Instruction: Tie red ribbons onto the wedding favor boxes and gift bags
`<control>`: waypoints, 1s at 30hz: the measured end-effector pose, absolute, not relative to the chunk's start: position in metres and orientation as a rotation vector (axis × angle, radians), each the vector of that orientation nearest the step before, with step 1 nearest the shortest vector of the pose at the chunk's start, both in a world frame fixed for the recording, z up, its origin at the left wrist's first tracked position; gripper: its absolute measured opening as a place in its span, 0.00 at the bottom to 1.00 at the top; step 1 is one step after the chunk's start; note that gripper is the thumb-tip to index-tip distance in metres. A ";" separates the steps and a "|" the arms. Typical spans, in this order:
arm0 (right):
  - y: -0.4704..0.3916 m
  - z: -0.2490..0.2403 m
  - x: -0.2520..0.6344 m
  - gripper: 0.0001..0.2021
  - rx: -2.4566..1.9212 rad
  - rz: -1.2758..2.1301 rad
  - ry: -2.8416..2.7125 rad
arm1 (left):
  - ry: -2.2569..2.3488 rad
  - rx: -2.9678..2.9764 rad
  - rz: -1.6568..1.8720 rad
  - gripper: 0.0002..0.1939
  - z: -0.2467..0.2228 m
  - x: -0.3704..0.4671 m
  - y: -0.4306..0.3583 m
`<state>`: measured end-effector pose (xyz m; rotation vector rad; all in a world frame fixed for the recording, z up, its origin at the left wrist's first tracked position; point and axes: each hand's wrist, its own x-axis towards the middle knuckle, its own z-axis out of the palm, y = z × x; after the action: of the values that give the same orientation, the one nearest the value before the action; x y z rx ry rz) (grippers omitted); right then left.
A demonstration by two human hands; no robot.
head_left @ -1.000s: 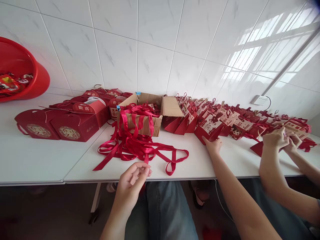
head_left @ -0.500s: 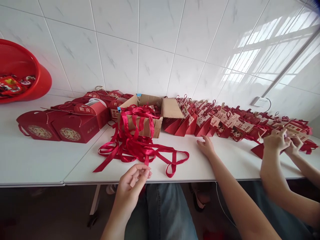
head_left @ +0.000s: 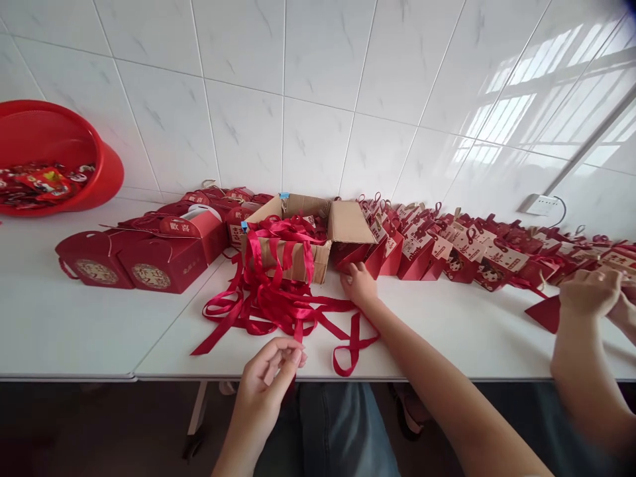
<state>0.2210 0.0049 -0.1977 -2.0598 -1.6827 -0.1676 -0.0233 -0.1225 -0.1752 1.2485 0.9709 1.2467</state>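
Observation:
A length of red satin ribbon (head_left: pixel 298 331) is pinched between the thumb and fingers of my left hand (head_left: pixel 275 364) at the front table edge. The ribbon runs up into a loose tangle (head_left: pixel 271 306) that spills out of an open cardboard box (head_left: pixel 318 262). My right hand (head_left: pixel 358 283), holding nothing that I can see, is loosely curled at the right front corner of the box. Its fingertips are close to the bottom of a red gift box (head_left: pixel 350 255) under the cardboard flap. Whether they touch it I cannot tell.
Red gift boxes (head_left: pixel 163 265) stand on the left, and a long row of smaller ones (head_left: pixel 417 248) lines the wall. A red basin (head_left: pixel 106 175) of wrapped sweets lies tilted at far left. A co-worker's hands (head_left: pixel 591 291) work at right. A power strip (head_left: pixel 541 204) is by the wall.
My right hand has moved left, from in front of the gift box row to the corner of the cardboard box. My left hand keeps its pinch on the ribbon. The view has shifted slightly.

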 end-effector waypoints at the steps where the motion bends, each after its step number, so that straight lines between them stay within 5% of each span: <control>1: 0.011 -0.199 0.216 0.14 -2.098 -0.164 -1.685 | 0.971 1.243 1.248 0.09 -0.176 -0.023 -0.122; 12: 0.013 -0.207 0.212 0.12 -2.085 -0.100 -1.721 | 1.093 1.353 1.305 0.11 -0.171 -0.037 -0.106; 18: 0.012 -0.206 0.214 0.13 -1.960 -0.046 -1.611 | 1.137 2.504 1.375 0.09 -0.115 -0.028 -0.034; 22: 0.009 -0.206 0.218 0.14 -1.891 -0.009 -1.568 | 1.237 3.111 0.931 0.26 -0.091 -0.002 0.023; 26: 0.008 -0.207 0.220 0.14 -1.808 0.015 -1.560 | 1.348 3.161 0.798 0.08 -0.101 0.002 0.049; 30: 0.010 -0.210 0.219 0.13 -1.741 0.034 -1.538 | 1.509 3.115 0.971 0.07 -0.124 -0.006 0.040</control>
<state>0.2188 0.0104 -0.2103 -1.7409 -1.5383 0.0340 -0.0057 0.0401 -0.1236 3.1153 1.5088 0.9707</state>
